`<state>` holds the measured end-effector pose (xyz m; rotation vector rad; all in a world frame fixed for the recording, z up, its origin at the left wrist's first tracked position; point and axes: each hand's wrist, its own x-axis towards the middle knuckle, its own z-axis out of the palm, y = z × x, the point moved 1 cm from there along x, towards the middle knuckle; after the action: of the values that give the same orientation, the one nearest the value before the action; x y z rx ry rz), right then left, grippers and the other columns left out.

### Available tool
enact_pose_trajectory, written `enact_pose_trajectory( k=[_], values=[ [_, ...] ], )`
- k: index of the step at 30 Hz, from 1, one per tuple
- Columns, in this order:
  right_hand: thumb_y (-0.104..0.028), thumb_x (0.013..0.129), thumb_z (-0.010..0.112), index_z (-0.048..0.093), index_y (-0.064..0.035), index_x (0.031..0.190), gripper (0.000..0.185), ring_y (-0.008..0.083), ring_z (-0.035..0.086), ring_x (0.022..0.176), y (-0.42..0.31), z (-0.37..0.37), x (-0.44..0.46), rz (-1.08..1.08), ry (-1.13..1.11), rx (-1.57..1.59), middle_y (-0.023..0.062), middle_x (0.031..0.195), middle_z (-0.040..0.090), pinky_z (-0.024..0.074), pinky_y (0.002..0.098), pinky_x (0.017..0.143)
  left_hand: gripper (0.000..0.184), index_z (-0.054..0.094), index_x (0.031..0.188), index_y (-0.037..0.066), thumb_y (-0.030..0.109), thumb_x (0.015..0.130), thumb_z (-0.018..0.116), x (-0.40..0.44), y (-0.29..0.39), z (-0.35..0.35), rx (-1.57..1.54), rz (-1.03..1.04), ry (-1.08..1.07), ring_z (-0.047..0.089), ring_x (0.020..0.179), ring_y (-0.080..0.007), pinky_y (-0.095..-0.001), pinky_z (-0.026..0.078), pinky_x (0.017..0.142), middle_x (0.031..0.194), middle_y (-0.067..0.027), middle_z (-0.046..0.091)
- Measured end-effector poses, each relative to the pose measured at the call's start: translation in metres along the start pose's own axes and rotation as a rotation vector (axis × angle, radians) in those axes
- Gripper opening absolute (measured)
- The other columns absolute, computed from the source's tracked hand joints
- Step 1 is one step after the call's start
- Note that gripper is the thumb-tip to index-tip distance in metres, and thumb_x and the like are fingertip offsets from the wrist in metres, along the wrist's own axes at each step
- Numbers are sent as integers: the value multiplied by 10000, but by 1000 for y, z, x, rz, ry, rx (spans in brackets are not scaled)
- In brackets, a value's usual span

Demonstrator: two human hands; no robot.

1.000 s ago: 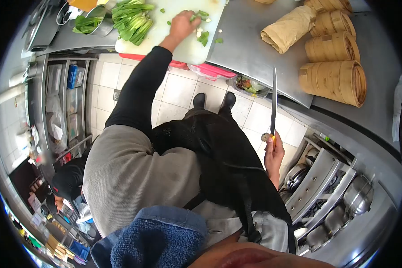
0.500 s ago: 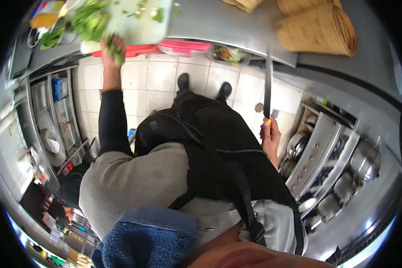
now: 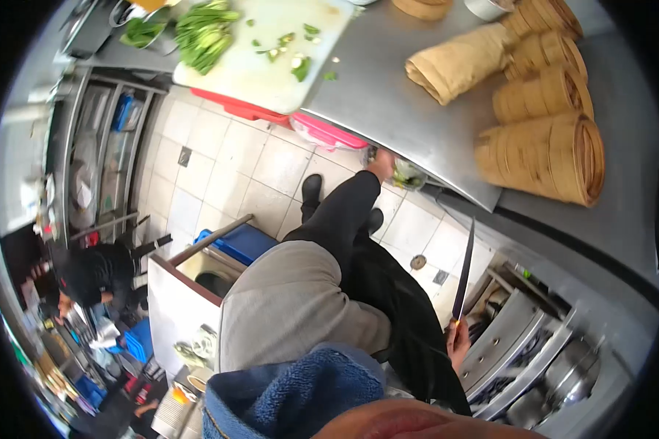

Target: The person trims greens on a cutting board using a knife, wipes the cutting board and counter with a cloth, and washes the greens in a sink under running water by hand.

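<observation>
My right hand (image 3: 458,342) holds a long knife (image 3: 464,274) by its handle, the blade pointing away from me past the counter's corner. My left hand (image 3: 380,165) is low beside the counter's front edge, at a clear container of vegetable scraps (image 3: 408,175). Its fingers are mostly hidden there, and what they hold, if anything, cannot be seen. On the white cutting board (image 3: 271,80) lies a pile of leafy greens (image 3: 205,36), with small cut pieces (image 3: 300,68) scattered to its right.
Bamboo steamers (image 3: 538,157) and a brown paper bundle (image 3: 454,62) stand on the steel counter (image 3: 388,110). Red and pink lids (image 3: 329,132) jut out below it. Pots (image 3: 571,369) are at the right. Another person (image 3: 91,271) is at the far left.
My left hand has moved from the board's front edge, where it held greens, rightward to the scrap container. The view has turned. The knife stays in my right hand.
</observation>
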<state>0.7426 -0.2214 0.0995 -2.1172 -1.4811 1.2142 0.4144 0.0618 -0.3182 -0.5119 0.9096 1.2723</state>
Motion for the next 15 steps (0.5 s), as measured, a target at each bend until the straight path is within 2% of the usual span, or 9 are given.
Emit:
enact_pose_trajectory(
  k=[2, 4, 6, 8, 10, 12, 13, 14, 15],
  values=[
    [-280, 1035, 521, 573, 8, 1266, 373, 67, 460, 642, 7, 7, 5, -44, 3, 66, -4, 768, 528, 372, 217, 570, 326, 624, 1184, 102, 270, 905, 627, -6, 19, -17, 383, 104, 133, 613, 839, -195, -354, 497, 726, 988, -57, 655],
    [-281, 1034, 524, 569, 7, 1272, 376, 68, 476, 674, 18, 17, 20, -123, -2, 139, 7, 794, 539, 384, 210, 589, 160, 636, 862, 135, 276, 936, 623, -59, 50, -47, 570, 192, 66, 520, 599, -108, -258, 413, 543, 692, 16, 569],
    [-196, 1028, 536, 561, 24, 1277, 333, 97, 522, 763, 1, 20, 32, -18, -115, 155, 35, 868, 573, 440, 239, 687, 209, 662, 797, 57, 221, 926, 649, -169, 82, -44, 1003, 760, 43, 577, 664, -111, -265, 456, 613, 725, -12, 628],
    [-152, 1019, 549, 558, 35, 1285, 325, 120, 558, 806, -19, 32, 45, -84, -118, 203, 57, 915, 616, 473, 266, 742, 141, 700, 842, 16, 144, 898, 678, -260, 134, -33, 1162, 881, -105, 610, 739, -114, -275, 485, 688, 798, -31, 672],
    [-144, 1011, 561, 556, 39, 1291, 334, 131, 575, 828, -45, 47, 60, -219, -149, 143, 74, 945, 637, 485, 273, 754, 114, 708, 843, 27, 138, 867, 693, -305, 212, -3, 1383, 1270, -100, 588, 698, -134, -303, 468, 657, 747, -68, 655],
    [-133, 1003, 573, 551, 45, 1297, 345, 140, 592, 824, -70, 60, 74, -313, -177, 52, 84, 962, 648, 500, 281, 750, 214, 698, 1004, 18, 190, 877, 685, -313, 296, 49, 1259, 1540, 72, 682, 902, -243, -340, 516, 811, 969, -144, 708],
    [-127, 998, 579, 546, 50, 1300, 351, 145, 600, 809, -83, 68, 85, -349, -192, -1, 85, 965, 649, 509, 285, 739, 373, 658, 1146, -2, 260, 882, 687, -310, 336, 72, 1349, 1653, 173, 650, 1074, -323, -398, 492, 942, 1129, -188, 682],
    [-120, 993, 585, 542, 55, 1302, 358, 149, 608, 794, -96, 78, 91, -382, -205, -56, 87, 968, 650, 517, 290, 729, 622, 553, 1313, -42, 405, 893, 659, -283, 377, 77, 1448, 1632, 301, 531, 1273, -350, -437, 390, 1084, 1343, -240, 568],
    [-122, 992, 587, 542, 53, 1302, 358, 138, 604, 776, -114, 85, 92, -338, -227, -5, 79, 954, 645, 516, 282, 712, 738, 474, 1373, -58, 484, 895, 621, -246, 411, 77, 1533, 1609, 431, 467, 1329, -360, -436, 331, 1127, 1407, -252, 500]
  ],
)
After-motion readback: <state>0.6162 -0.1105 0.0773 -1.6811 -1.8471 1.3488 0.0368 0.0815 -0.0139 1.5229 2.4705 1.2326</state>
